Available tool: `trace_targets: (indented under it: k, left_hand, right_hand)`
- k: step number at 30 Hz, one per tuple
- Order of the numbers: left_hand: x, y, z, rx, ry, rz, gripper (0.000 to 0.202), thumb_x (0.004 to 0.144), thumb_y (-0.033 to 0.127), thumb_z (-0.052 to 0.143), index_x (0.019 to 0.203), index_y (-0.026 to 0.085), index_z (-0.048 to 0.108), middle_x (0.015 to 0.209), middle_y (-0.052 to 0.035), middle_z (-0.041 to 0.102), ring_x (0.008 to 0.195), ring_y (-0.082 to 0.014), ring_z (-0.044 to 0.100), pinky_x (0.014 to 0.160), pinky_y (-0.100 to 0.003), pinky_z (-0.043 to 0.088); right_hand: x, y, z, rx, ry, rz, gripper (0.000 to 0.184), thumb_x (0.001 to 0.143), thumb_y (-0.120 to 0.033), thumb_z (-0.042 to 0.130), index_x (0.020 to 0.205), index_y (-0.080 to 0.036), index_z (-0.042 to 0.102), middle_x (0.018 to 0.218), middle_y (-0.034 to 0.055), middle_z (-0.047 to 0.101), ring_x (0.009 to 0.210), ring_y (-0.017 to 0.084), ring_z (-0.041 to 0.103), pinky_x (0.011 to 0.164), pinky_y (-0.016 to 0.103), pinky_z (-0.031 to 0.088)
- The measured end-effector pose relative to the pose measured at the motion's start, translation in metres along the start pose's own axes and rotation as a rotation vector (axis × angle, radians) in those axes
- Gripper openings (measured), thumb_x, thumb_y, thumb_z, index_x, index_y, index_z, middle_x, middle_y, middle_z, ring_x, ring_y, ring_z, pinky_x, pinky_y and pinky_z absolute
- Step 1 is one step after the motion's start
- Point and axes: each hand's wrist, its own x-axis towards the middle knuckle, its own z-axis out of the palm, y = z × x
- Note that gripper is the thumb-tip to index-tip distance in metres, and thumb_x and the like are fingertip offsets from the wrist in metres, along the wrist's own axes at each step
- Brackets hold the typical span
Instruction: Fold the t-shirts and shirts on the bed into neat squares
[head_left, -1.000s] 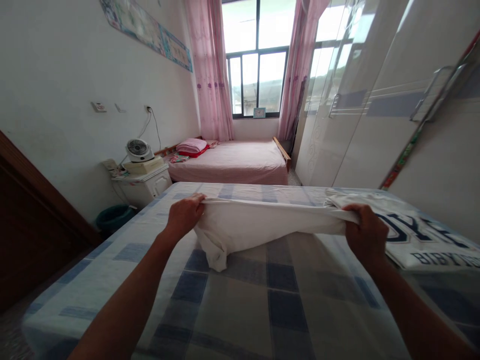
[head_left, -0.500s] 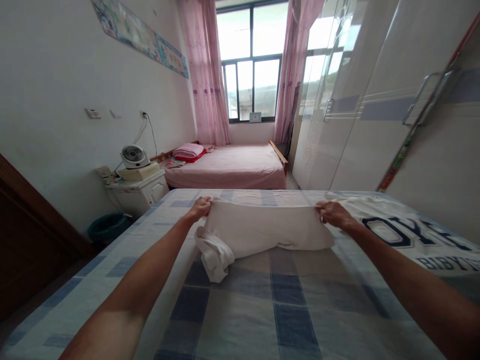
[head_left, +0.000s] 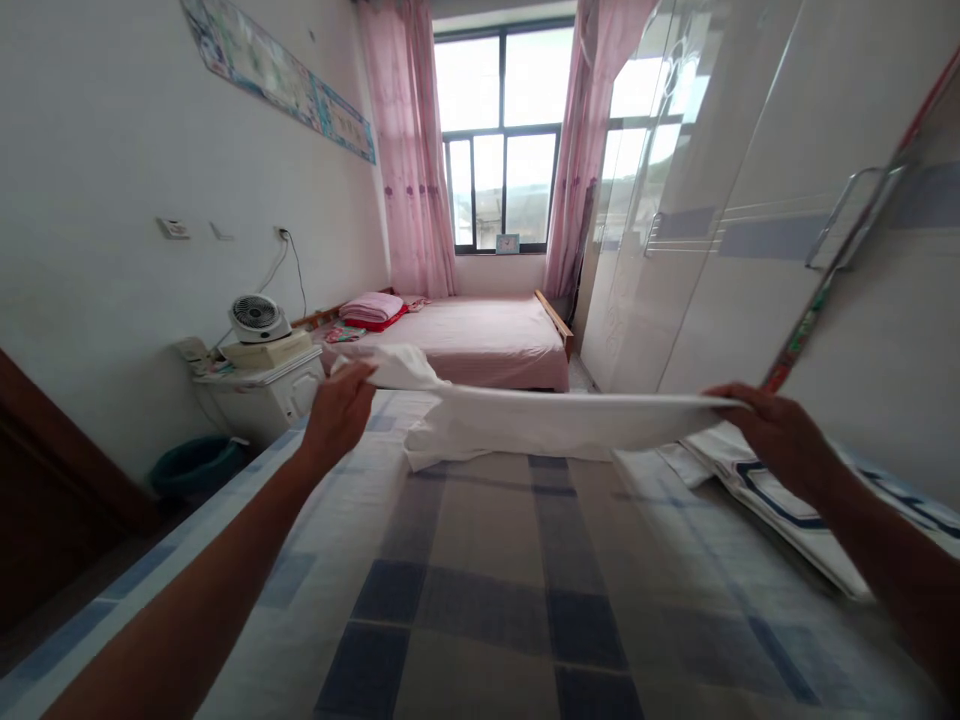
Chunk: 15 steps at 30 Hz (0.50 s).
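Observation:
A white garment is stretched in the air between my two hands above a bed with a blue-and-white checked sheet. My left hand is closed on one end of the garment, where a loose, sleeve-like piece flares beyond the fingers. At the other end, my right hand grips the top edge, pulling it into a straight line. The garment's lower part hangs in folds close to the sheet. Under my right forearm lies a white shirt with dark lettering, partly hidden by that arm.
A second bed with a pink sheet stands beyond, below the window. To the left are a white bedside cabinet carrying a small fan, and a teal bin. Tall glossy wardrobe doors line the right side.
My hands have spread farther apart and risen, lifting the garment and pulling its top edge taut. The sleeve-like piece at its left end has swung up beside my left hand.

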Motion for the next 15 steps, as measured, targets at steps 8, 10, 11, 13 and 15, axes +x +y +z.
trace_targets:
  k: [8, 10, 11, 13, 15]
  left_hand:
    - [-0.147, -0.030, -0.042, 0.141, -0.891, -0.121, 0.033, 0.088, 0.032, 0.034, 0.091, 0.024, 0.066, 0.099, -0.0035, 0.069, 0.093, -0.0206, 0.062, 0.083, -0.028, 0.045]
    - [-0.145, -0.026, -0.047, 0.138, -0.857, -0.116, 0.033, 0.088, 0.033, 0.033, 0.088, 0.024, 0.065, 0.096, -0.0041, 0.069, 0.091, -0.0207, 0.062, 0.082, -0.028, 0.045]
    - [-0.140, -0.023, -0.051, 0.142, -0.807, -0.109, 0.033, 0.087, 0.033, 0.034, 0.088, 0.023, 0.066, 0.097, -0.0046, 0.068, 0.092, -0.0213, 0.062, 0.084, -0.028, 0.044]
    - [-0.131, -0.016, -0.059, 0.146, -0.678, -0.100, 0.032, 0.084, 0.034, 0.036, 0.088, 0.023, 0.066, 0.100, -0.0056, 0.068, 0.096, -0.0230, 0.060, 0.088, -0.030, 0.043]
    - [-0.125, -0.009, -0.070, 0.131, -0.610, -0.138, 0.032, 0.080, 0.037, 0.039, 0.085, 0.024, 0.067, 0.098, -0.0058, 0.068, 0.095, -0.0246, 0.060, 0.088, -0.031, 0.043]
  right_hand:
    - [-0.124, 0.051, -0.001, -0.008, -0.715, 0.149, 0.027, 0.078, -0.046, 0.052, 0.084, -0.028, 0.072, 0.092, 0.0041, 0.072, 0.090, 0.029, 0.064, 0.080, 0.036, 0.048]
    - [-0.127, 0.053, 0.001, -0.002, -0.670, 0.169, 0.026, 0.077, -0.046, 0.053, 0.085, -0.030, 0.071, 0.092, 0.0039, 0.072, 0.090, 0.030, 0.064, 0.081, 0.037, 0.048]
    - [-0.125, 0.052, 0.000, 0.001, -0.620, 0.181, 0.027, 0.075, -0.047, 0.053, 0.086, -0.030, 0.071, 0.091, 0.0044, 0.072, 0.089, 0.030, 0.064, 0.081, 0.038, 0.048]
    - [-0.120, 0.049, -0.006, 0.022, -0.525, 0.221, 0.029, 0.073, -0.049, 0.055, 0.087, -0.029, 0.071, 0.091, 0.0057, 0.071, 0.086, 0.030, 0.064, 0.079, 0.037, 0.049]
    - [-0.117, 0.047, -0.015, 0.097, -0.548, 0.279, 0.033, 0.073, -0.052, 0.054, 0.089, -0.028, 0.071, 0.091, 0.0069, 0.070, 0.083, 0.028, 0.064, 0.076, 0.036, 0.050]
